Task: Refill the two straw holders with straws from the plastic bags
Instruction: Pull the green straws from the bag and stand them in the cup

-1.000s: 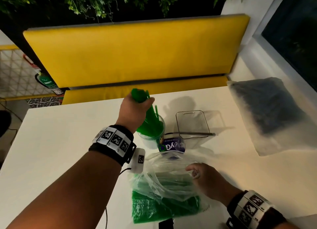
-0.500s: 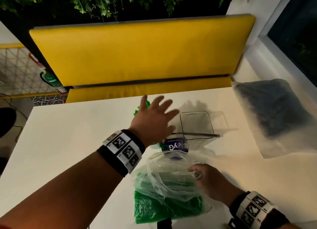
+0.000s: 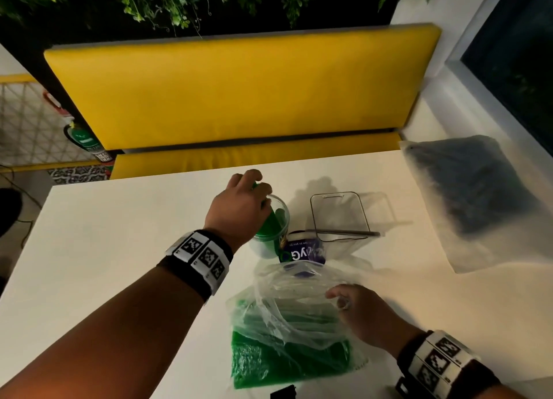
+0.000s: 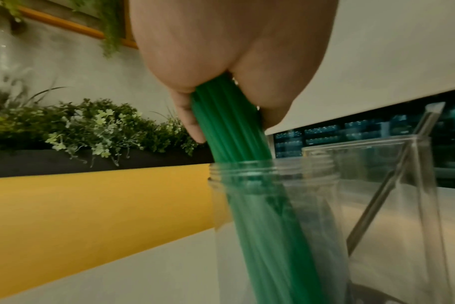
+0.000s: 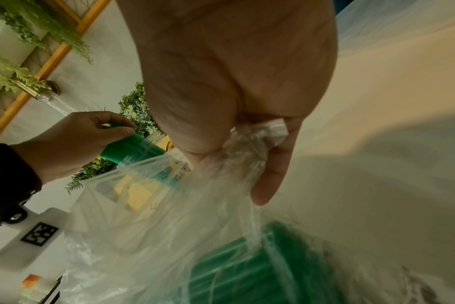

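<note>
My left hand (image 3: 248,195) grips the tops of a bundle of green straws (image 4: 229,125) that stands slanted in a round clear jar (image 3: 276,228) at mid-table. The same straws (image 5: 131,147) show in the right wrist view under the curled fingers. Right of the jar stands a square clear holder (image 3: 339,216) with one metal straw (image 3: 344,233) leaning in it. My right hand (image 3: 356,306) pinches the open mouth of a clear plastic bag (image 3: 287,318) that lies near me with many green straws (image 3: 287,365) inside. The pinched plastic (image 5: 249,148) is bunched between thumb and fingers.
A second frosted bag of dark straws (image 3: 475,195) lies at the table's right. A purple-labelled pack (image 3: 302,253) sits between jar and bag. A yellow bench (image 3: 239,99) runs behind the white table (image 3: 119,249), with plants above. A small black object (image 3: 282,394) lies at the near edge.
The left hand let go of the straws and spread open above the jar half a second ago; now it has closed round the straw tops again. The right hand stayed on the bag.
</note>
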Available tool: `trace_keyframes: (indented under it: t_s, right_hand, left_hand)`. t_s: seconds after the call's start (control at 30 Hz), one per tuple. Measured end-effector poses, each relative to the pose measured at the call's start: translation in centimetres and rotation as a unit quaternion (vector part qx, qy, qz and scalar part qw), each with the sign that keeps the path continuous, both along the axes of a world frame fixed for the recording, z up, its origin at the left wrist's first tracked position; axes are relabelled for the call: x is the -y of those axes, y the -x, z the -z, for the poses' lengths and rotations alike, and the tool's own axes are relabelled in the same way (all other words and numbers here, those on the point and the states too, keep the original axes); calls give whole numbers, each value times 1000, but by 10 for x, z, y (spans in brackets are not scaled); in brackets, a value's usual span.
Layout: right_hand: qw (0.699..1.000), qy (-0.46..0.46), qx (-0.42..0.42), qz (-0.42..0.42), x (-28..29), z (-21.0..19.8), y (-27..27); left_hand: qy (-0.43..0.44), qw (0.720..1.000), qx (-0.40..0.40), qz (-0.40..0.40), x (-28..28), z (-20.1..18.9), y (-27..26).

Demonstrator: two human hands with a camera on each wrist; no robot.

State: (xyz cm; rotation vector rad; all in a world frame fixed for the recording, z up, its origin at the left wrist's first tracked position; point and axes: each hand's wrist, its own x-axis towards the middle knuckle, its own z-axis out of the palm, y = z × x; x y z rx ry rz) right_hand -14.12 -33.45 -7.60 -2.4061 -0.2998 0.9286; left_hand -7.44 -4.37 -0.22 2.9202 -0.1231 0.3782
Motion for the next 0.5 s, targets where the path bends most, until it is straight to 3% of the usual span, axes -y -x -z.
trace_keyframes:
  t_s: [0.1, 0.2, 0.3, 0.37, 0.43, 0.5]
  right_hand:
    - [1000, 2, 0, 3, 0, 0, 0]
    - [1000, 2, -6, 5, 1, -3, 2]
    - [1000, -5, -7, 18, -1, -6, 2]
    - [999, -23, 5, 39, -3, -8, 2]
    - [998, -40, 21, 49, -5, -9, 3]
    - [997, -56, 33, 49, -7, -9, 5]
  left_hand:
    - [32, 999, 35, 5, -9, 4, -6]
    - [43, 997, 5, 60, -12, -1, -8]
    - [3, 999, -17, 30, -11, -25, -6]
    - [10, 998, 59, 18, -1, -49, 7]
    - [72, 982, 134, 109, 24, -63, 32]
    - [126, 962, 41, 237, 58, -54, 64]
